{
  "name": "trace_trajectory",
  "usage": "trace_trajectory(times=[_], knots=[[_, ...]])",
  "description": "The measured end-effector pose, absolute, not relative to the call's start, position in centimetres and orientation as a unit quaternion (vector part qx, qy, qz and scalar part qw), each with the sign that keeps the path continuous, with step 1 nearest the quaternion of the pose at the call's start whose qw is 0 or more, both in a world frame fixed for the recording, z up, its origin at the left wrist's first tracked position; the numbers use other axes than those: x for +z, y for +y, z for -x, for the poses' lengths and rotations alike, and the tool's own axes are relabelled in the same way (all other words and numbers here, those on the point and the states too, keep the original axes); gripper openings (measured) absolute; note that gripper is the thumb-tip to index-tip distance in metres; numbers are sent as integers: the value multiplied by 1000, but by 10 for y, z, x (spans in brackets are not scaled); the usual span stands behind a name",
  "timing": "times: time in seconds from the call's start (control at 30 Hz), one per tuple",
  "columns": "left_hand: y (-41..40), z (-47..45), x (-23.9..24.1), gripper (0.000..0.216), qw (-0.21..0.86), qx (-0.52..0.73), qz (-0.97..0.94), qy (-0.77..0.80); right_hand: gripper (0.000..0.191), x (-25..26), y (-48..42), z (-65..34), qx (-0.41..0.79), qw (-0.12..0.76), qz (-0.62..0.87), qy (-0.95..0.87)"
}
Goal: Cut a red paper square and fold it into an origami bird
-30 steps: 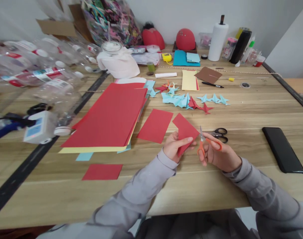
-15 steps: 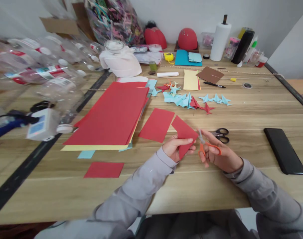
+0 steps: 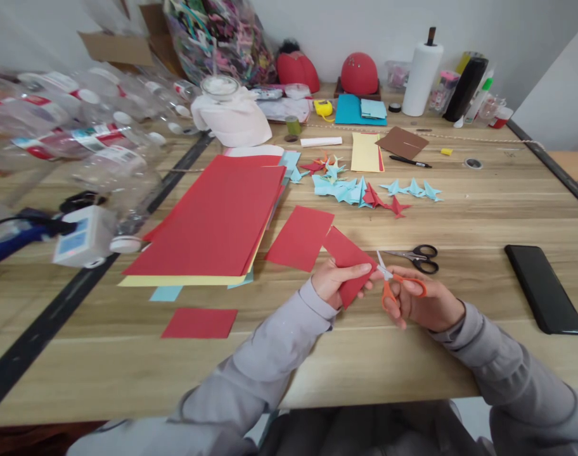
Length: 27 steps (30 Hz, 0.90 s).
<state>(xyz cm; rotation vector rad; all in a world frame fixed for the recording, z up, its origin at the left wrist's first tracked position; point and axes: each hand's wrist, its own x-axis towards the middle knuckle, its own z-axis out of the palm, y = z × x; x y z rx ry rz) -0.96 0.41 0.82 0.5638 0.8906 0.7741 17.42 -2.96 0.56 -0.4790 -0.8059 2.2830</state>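
Red paper (image 3: 346, 254) is pinched in the left hand (image 3: 334, 283), thumb on top and fingers beneath; it is held above the counter (image 3: 403, 367), near its front edge. Orange-handled scissors (image 3: 386, 275) are gripped by the right hand (image 3: 424, 304), the fingers being curled about the loops. The blades are parted and directed at the right-hand edge of the paper; whether contact is made cannot be told. Black-handled scissors (image 3: 424, 258) are laid just beyond the right hand. A red sheet (image 3: 301, 238) is placed flat beside the held paper, to its left. Farther left, a stack of large sheets (image 3: 213, 218) is seen, with a small red rectangle (image 3: 199, 323) set in front of it. Folded paper figures (image 3: 343, 191) are lined up behind.
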Motion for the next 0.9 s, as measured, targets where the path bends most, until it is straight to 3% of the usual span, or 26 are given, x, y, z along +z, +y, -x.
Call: trace_trajectory(times=[0.23,0.9], knots=[[0,7,10,31,790,357,-284,410,35,2,-30,-175,902,293,158,-275],[-2,6,18,33,791,367,-279,403,31,1,-31,-170,871,344,171,-307]])
